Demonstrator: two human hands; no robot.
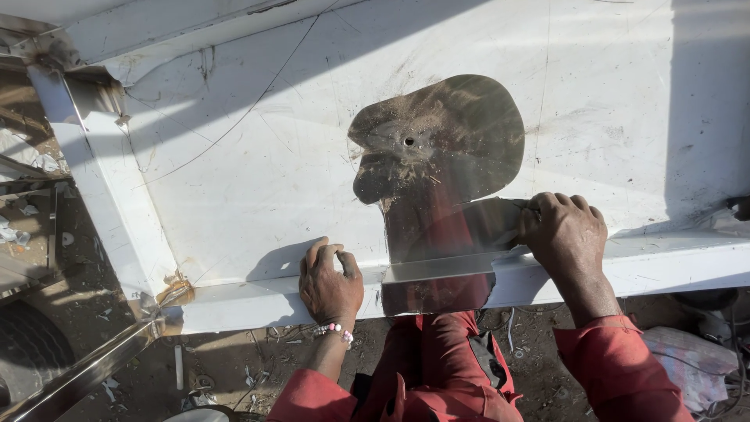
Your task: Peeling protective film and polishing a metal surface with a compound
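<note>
left hand (330, 283) flat on white panel (258, 172) | right hand (564, 229) gripping shiny metal cutout (445, 164)

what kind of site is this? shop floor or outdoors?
Likely an open-air metalworking yard. Hard sunlight and shadows fall on a big white sheet-metal panel, a shiny cut steel piece lies on it under the right hand, and the dirt ground is strewn with scraps.

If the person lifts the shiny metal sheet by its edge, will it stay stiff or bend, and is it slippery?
The metal sheet looks thin and already folds over the frame rail, so it would probably flex when lifted. Its mirror-like surface suggests a slippery grip, though dust may help. The right hand pinches its cut edge, which may be sharp.
</note>
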